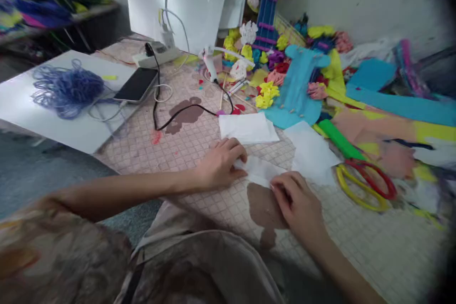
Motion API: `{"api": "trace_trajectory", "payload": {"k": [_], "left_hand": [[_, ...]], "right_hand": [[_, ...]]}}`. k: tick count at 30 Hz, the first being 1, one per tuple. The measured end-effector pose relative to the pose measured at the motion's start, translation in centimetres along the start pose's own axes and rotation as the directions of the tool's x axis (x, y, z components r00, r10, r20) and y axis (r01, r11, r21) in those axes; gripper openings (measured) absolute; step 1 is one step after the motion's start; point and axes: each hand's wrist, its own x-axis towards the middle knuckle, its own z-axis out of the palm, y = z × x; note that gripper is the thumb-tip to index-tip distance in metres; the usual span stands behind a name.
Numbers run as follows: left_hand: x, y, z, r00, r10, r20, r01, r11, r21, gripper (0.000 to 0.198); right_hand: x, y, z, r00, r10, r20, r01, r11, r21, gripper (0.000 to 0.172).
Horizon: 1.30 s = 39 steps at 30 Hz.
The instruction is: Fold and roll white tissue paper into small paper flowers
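Observation:
Between my hands a narrow strip of white paper [261, 169] stretches just above the table. My left hand [224, 164] pinches its left end, fingers curled over it. The thumb and fingers of my right hand [297, 197] close on the other end. Behind the strip lies a flat stack of white sheets [247, 128]. Another white sheet [309, 152] rests to the right, beyond my right hand. The strip looks folded, but blur hides its layers.
Scissors with red and yellow handles [366, 185] lie at the right. At the back are a white glue gun [210, 64], yellow crumpled paper [267, 95] and a blue paper shape [297, 88]. A phone [137, 84] and purple yarn [67, 88] lie left; a black cord [185, 107] crosses the table.

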Motion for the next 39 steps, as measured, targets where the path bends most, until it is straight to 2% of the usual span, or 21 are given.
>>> {"api": "trace_trajectory", "payload": {"k": [3, 7, 11, 14, 17, 22, 25, 28, 30, 34, 36, 39], "left_hand": [[0.1, 0.2, -0.3, 0.999, 0.012, 0.03, -0.012, 1.0, -0.026, 0.017], [0.6, 1.3, -0.2, 0.997, 0.07, 0.033, -0.069, 0.996, -0.048, 0.013], [1.2, 2.4, 0.9, 0.988, 0.147, 0.044, -0.148, 0.989, 0.017, 0.016], [1.2, 2.4, 1.3, 0.983, 0.166, 0.076, -0.171, 0.982, 0.076, 0.018], [0.5, 1.7, 0.9, 0.99, 0.124, 0.066, -0.13, 0.987, 0.095, 0.021], [0.0, 0.7, -0.2, 0.999, 0.016, 0.038, -0.016, 1.0, 0.006, 0.029], [0.8, 0.1, -0.8, 1.0, 0.02, -0.002, -0.02, 0.993, -0.112, 0.023], [2.0, -0.7, -1.2, 1.0, 0.018, -0.019, -0.021, 0.986, -0.168, 0.016], [2.7, -1.2, -1.3, 1.0, 0.001, 0.02, 0.003, 0.986, -0.169, 0.015], [3.7, -1.5, -1.6, 0.994, -0.022, 0.111, 0.031, 0.996, -0.088, 0.011], [4.0, -1.3, -1.8, 0.988, -0.036, 0.152, 0.042, 0.999, -0.035, 0.009], [4.1, -0.9, -2.0, 0.976, -0.041, 0.213, 0.037, 0.999, 0.026, 0.007]], "right_hand": [[0.5, -0.2, 0.1, 0.999, 0.023, 0.027, -0.023, 1.0, 0.008, 0.01], [1.1, -0.7, 0.1, 0.996, 0.08, 0.04, -0.079, 0.997, -0.02, 0.007], [1.1, -1.0, 0.4, 0.991, 0.135, 0.017, -0.132, 0.987, -0.092, 0.012], [0.8, -0.8, 0.6, 0.99, 0.138, 0.005, -0.137, 0.988, -0.074, 0.008], [0.5, -0.4, 0.5, 0.993, 0.117, -0.027, -0.117, 0.993, -0.004, 0.001], [-0.1, 0.4, 0.1, 0.993, 0.073, -0.09, -0.062, 0.991, 0.122, 0.007], [-0.6, 1.0, -0.4, 0.971, 0.18, -0.159, -0.14, 0.962, 0.233, 0.011], [-0.8, 1.7, -0.9, 0.943, 0.245, -0.228, -0.203, 0.96, 0.191, 0.012], [-0.5, 1.9, -1.1, 0.953, 0.189, -0.237, -0.169, 0.981, 0.099, 0.013], [0.4, 1.8, -1.1, 0.989, 0.04, -0.144, -0.038, 0.999, 0.016, 0.015], [0.7, 1.6, -0.9, 0.994, 0.028, -0.105, -0.029, 1.0, -0.003, 0.014], [1.2, 1.5, -0.9, 0.993, 0.087, -0.074, -0.09, 0.995, -0.038, 0.01]]}}
